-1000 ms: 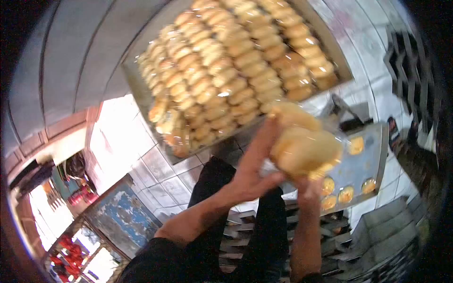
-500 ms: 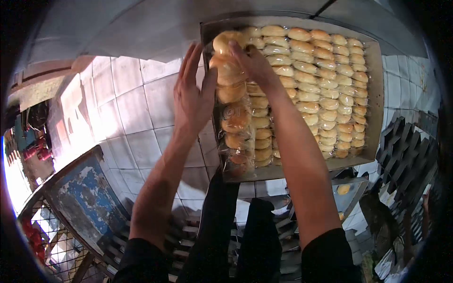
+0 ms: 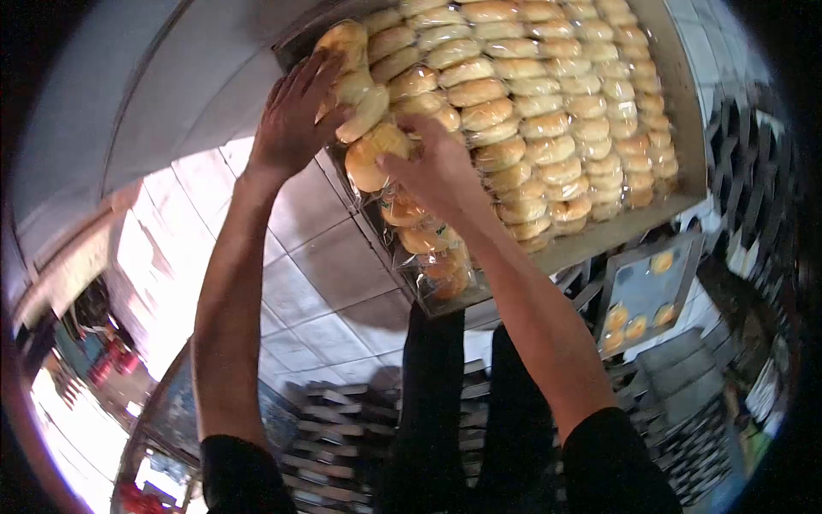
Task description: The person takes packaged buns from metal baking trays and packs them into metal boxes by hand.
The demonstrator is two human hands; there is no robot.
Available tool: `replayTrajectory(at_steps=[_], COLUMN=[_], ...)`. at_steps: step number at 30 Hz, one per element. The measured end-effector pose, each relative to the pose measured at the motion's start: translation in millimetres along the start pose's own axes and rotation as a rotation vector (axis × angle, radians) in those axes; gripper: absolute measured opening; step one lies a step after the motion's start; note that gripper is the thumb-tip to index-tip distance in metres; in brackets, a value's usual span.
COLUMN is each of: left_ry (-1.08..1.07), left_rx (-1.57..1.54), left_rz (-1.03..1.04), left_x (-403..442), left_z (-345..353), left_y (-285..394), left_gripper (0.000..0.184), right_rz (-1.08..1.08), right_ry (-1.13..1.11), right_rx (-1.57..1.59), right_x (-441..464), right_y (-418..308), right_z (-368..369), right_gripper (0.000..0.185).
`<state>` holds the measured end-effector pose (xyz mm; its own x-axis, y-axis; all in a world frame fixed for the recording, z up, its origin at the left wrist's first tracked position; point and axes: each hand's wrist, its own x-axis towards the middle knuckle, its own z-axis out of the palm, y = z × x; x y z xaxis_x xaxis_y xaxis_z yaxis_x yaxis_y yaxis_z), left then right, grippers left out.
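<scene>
A large cardboard-coloured box (image 3: 582,230) holds rows of golden, clear-wrapped bread buns (image 3: 548,124). Along its left side, several buns sit higher than the rest. My left hand (image 3: 295,116) is closed around wrapped buns (image 3: 353,96) at the far left corner, fingers over their outer side and thumb nearer me. Just right of it, my right hand (image 3: 437,167) pinches a round bun (image 3: 370,161) between thumb and fingers. Below that bun, more wrapped buns (image 3: 428,242) run along the left wall to the near corner.
White floor tiles (image 3: 338,265) lie left of the box. A metal tray (image 3: 638,291) with several round buns is at the right, below the box. Stacked dark slatted racks (image 3: 342,445) stand near my legs. A worn blue panel (image 3: 278,411) is at lower left.
The view has turned, so the box appears tilted and higher. My left hand has gone from open beside the buns to closed on them. My right hand has shifted nearer me onto another bun.
</scene>
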<state>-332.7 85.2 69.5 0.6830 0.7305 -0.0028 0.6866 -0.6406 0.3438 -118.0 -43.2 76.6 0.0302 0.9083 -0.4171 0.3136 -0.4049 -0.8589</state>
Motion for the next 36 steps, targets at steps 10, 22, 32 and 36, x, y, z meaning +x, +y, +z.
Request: replayTrajectory(at_steps=[10,22,32,36], left_ry=[0.062,0.053,-0.025,-0.047], left_rx=[-0.275,0.369,-0.159,-0.21], left_rz=[0.058,-0.05,-0.433,-0.01], left_x=[26.7,32.0,61.1,63.3], left_z=[-7.4,13.9,-8.6,-6.2], left_y=[35.5,23.9,123.9,283.5], left_gripper=[0.057,0.049,0.059,0.051], right_rz=[-0.155,-0.42,0.118,0.577], right_ry=[0.208,0.222,0.487,1.213], right_rx=[0.043,-0.192,0.658,0.496], right_x=[15.3,-11.0,-265.0,-422.0], right_y=[5.1,30.1,126.3,333.3], right_z=[9.9,22.6,-158.0,-227.7], right_gripper=[0.05,0.023,0.041,0.032])
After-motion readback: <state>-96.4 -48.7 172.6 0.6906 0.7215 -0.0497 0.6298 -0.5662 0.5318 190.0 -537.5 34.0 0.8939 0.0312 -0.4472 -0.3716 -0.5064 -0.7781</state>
